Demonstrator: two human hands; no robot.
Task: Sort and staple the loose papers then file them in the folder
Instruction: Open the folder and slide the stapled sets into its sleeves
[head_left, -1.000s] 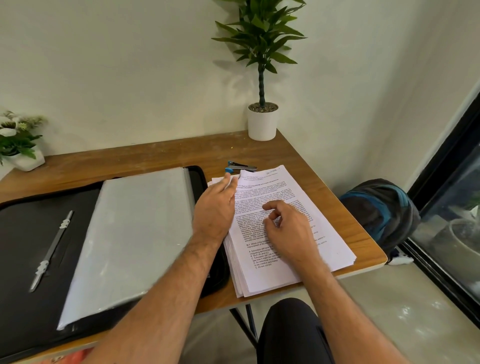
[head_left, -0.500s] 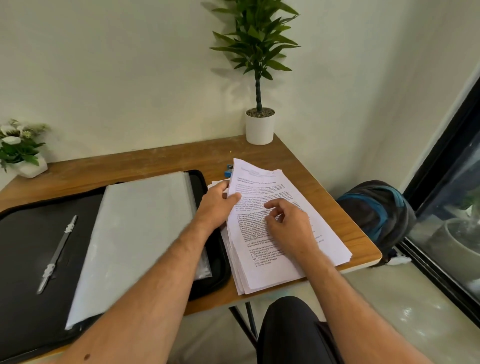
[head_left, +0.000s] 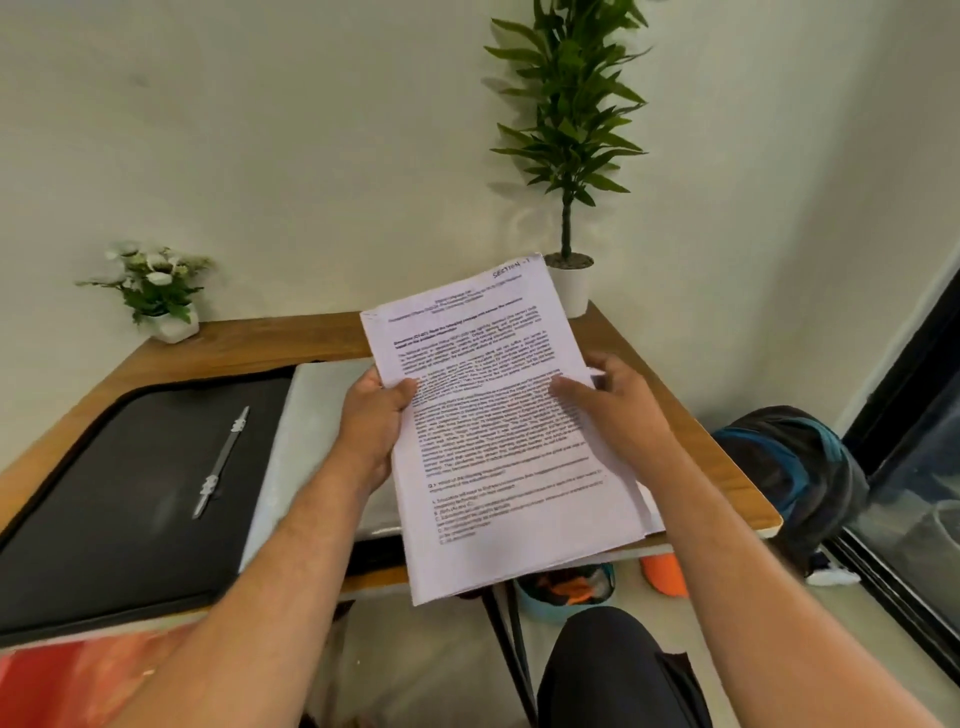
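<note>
Above the wooden desk (head_left: 691, 415), the printed paper stack (head_left: 493, 441) is held raised, long axis running near to far. Left hand (head_left: 371, 421) pinches its left edge, right hand (head_left: 615, 410) grips the right; the open black folder (head_left: 130, 493) lies left, nearer the left hand.

papers (head_left: 498, 441) text blurred, plant (head_left: 566, 104) top cropped, folder (head_left: 130, 493) cut off left

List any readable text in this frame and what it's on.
"SECTION - 1": handwritten at the top right corner of the top sheet of the paper stack held by the left hand and right hand.
Printed heading and body text on that sheet: too blurred to read.
Nothing else carries readable text.
</note>
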